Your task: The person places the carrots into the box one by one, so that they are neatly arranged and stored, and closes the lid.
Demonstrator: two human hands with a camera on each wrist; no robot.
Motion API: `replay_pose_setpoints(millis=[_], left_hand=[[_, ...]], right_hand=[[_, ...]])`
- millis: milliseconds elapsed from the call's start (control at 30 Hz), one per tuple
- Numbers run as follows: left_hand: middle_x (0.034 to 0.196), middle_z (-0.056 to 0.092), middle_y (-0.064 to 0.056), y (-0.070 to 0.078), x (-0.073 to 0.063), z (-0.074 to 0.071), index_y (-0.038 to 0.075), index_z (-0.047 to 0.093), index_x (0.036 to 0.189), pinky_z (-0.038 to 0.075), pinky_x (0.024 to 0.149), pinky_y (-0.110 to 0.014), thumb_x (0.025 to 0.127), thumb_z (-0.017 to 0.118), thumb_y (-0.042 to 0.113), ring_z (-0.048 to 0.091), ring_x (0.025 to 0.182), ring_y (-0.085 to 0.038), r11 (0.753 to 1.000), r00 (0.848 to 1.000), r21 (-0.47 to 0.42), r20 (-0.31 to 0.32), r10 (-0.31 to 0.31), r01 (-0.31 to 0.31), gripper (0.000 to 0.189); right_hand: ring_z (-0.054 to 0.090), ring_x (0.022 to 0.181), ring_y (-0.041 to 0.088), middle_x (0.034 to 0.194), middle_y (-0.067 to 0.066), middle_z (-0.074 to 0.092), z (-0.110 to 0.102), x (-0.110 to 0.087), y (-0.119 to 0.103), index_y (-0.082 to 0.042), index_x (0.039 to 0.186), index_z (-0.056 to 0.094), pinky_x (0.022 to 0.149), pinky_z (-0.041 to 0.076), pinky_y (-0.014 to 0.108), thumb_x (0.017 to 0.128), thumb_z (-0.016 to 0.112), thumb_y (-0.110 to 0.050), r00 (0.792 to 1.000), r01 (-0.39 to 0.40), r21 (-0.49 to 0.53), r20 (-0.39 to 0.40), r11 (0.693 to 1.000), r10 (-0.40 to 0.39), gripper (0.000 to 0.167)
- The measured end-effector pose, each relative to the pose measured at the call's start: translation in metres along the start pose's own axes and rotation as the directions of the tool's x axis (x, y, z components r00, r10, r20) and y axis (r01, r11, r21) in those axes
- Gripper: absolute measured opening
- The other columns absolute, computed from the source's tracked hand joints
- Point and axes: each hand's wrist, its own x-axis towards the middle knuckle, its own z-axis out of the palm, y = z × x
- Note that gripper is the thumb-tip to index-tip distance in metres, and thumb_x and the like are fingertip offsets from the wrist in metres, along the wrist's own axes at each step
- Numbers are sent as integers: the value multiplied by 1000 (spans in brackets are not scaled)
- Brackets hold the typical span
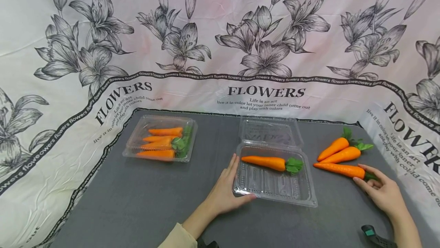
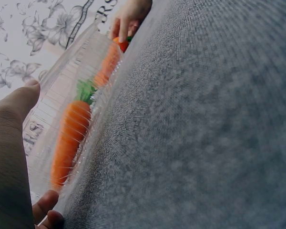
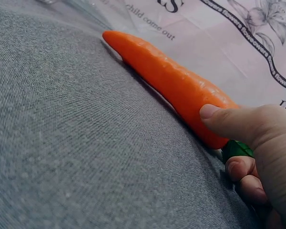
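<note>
My right hand [image 1: 384,192] pinches the leafy end of the nearest carrot [image 1: 338,169] between thumb and index finger. In the right wrist view that carrot [image 3: 167,78] lies along the grey surface, its tip pointing away from the thumb. My left hand [image 1: 225,192] rests with straight, spread fingers against the left side and front corner of a clear plastic container [image 1: 311,187], whose lid [image 1: 269,131] is folded back. Inside this container a single carrot [image 1: 264,162] lies along the far side, green leaves to the right. Two more carrots [image 1: 334,148] lie just behind the pinched one.
At the left stands a closed clear container [image 1: 130,152] with several carrots in it. A grey cloth [image 1: 137,198] covers the table. Behind it and along the sides hangs a white floral curtain [image 1: 213,60]. A dark strap with a green patch [image 1: 371,232] shows near the right forearm.
</note>
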Motion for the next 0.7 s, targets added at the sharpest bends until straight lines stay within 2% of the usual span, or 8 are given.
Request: replay_pose_setpoints(millis=[300,433,567,700], left_hand=[[179,4,9,-1,1,-1,22,7,173,51,107,-48,84,84,63,54,124,-15,1000,1000,3,-4,1,-1,125],[179,5,7,-1,0,0,22,6,173,51,107,-48,83,84,63,54,123,-15,1000,1000,6,-4,2,-2,125],[179,6,4,-1,0,0,23,6,173,50,107,-49,83,84,63,54,123,-16,1000,1000,4,-4,4,-4,125],[179,6,5,-2,0,1,23,5,173,50,107,-49,83,83,64,54,123,-15,1000,1000,8,-3,6,-6,126]], right_hand=[[43,49,10,60,-2,56,-2,-1,-4,-26,147,62,50,32,33,100,77,-31,1000,21,18,16,1000,-21,50],[42,48,11,57,-2,53,-6,-4,-10,-36,144,63,47,31,35,101,77,-30,999,-1,72,39,997,-1,46],[42,47,11,55,-4,53,-8,-7,-20,-52,133,60,44,30,36,100,76,-33,998,-53,105,45,993,48,40],[41,46,9,55,-5,55,-10,-6,-39,-58,125,55,45,31,36,100,76,-39,995,-99,117,34,988,96,38]])
